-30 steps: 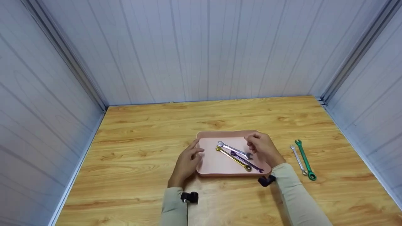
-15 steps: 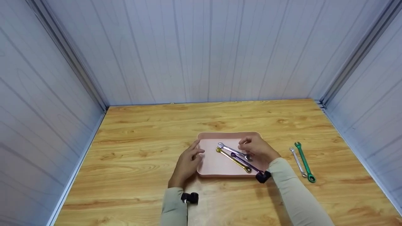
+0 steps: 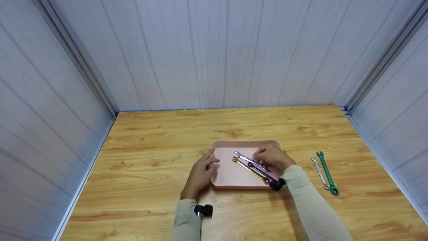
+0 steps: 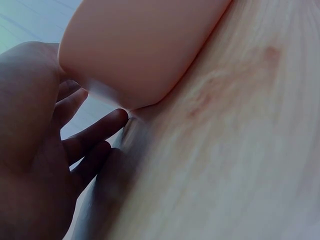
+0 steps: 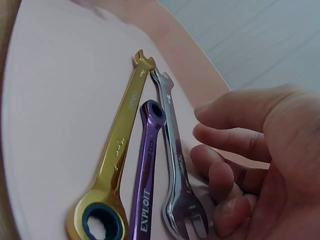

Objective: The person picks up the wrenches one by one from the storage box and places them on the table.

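Note:
A pink tray [image 3: 230, 184] sits on the wooden table. Three wrenches lie inside it: a silver wrench [image 5: 174, 135], a purple wrench [image 5: 146, 170] and a gold wrench [image 5: 122, 135], the gold and purple ones marked with lettering. My left hand [image 3: 200, 172] rests at the tray's left side, thumb over the rim, fingers loosely extended; in the left wrist view fingertips meet the corner's underside. Over the tray's right half is my right hand [image 3: 272, 156], close beside the silver wrench. Its fingers [image 5: 232, 142] are loosely curled with nothing between them; whether the lower ones touch the wrench, I cannot tell.
Right of the tray, a small silver wrench [image 3: 320, 173] and a longer green wrench [image 3: 327, 172] lie side by side on the table [image 3: 150, 144]. Pale panelled walls [image 3: 214, 57] enclose the table at the back and both sides.
My right hand has moved left and slightly down toward the silver wrench in the tray. My left hand stays at the tray's left rim. The view has shifted slightly.

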`<move>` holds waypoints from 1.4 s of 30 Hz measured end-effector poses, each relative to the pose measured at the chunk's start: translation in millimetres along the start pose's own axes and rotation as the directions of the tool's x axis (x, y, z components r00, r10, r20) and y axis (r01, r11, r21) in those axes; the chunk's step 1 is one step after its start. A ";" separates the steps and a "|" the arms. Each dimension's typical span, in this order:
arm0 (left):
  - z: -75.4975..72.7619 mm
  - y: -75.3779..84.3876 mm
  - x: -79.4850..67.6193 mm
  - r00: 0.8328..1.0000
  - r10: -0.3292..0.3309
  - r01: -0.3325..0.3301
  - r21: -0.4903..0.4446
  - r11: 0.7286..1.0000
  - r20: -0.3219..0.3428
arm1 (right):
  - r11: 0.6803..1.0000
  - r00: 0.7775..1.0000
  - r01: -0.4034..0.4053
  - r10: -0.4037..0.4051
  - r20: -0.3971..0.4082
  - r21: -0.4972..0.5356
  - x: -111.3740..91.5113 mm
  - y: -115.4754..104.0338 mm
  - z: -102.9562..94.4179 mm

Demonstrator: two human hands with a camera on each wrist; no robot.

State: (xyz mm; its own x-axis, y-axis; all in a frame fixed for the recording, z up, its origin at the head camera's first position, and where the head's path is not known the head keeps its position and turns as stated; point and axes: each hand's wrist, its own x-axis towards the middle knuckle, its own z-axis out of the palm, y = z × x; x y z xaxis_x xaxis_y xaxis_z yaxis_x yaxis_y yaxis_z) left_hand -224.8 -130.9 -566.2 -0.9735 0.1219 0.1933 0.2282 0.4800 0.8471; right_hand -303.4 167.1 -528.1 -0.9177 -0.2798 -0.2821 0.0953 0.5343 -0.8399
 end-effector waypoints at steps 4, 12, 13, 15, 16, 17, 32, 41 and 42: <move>0.8 -0.3 -0.2 1.000 0.003 -0.003 -0.006 1.000 -0.006 | 0.998 1.000 0.015 -0.015 -0.008 -0.063 2.0 0.5 1.0; 1.6 -1.1 0.1 1.000 -0.018 0.018 -0.014 1.000 -0.006 | 0.984 0.995 0.097 -0.101 -0.017 -0.147 3.6 3.2 4.3; 2.0 -1.3 0.6 1.000 -0.026 0.026 -0.017 1.000 -0.005 | 0.984 0.995 0.093 -0.097 -0.018 -0.153 3.4 3.1 4.7; 2.5 -1.8 0.9 1.000 -0.029 0.029 -0.021 0.999 -0.004 | 0.985 0.997 0.075 -0.079 -0.019 -0.153 2.7 2.7 5.5; 2.5 -2.0 1.0 1.000 -0.027 0.027 -0.019 0.999 -0.003 | 0.986 0.997 0.070 -0.074 -0.021 -0.153 2.2 2.3 6.0; 2.4 -2.3 1.0 1.000 -0.025 0.025 -0.019 1.000 -0.003 | 0.986 0.997 0.064 -0.069 -0.022 -0.154 2.2 2.4 6.5; 1.2 -2.2 -1.7 1.000 0.010 -0.011 -0.036 0.999 -0.023 | 0.977 0.995 0.096 -0.100 -0.013 -0.192 3.6 7.6 6.9; 2.0 -1.5 -0.2 0.999 -0.025 0.025 -0.027 0.999 -0.021 | 0.977 0.995 0.072 -0.084 -0.052 -0.201 5.0 6.7 8.1; 2.3 -1.6 0.2 0.999 -0.028 0.027 -0.026 0.999 -0.022 | 0.977 0.996 0.066 -0.079 -0.052 -0.204 5.0 5.9 7.8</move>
State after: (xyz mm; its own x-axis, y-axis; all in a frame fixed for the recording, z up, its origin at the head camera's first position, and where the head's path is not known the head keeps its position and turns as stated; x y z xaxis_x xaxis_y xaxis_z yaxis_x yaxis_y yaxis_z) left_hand -225.4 -129.6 -568.6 -0.9796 0.0893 0.1803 0.2011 0.4602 0.8648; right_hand -304.5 162.7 -538.1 -0.9411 -0.2791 -0.1908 -0.0466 0.6660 -0.7445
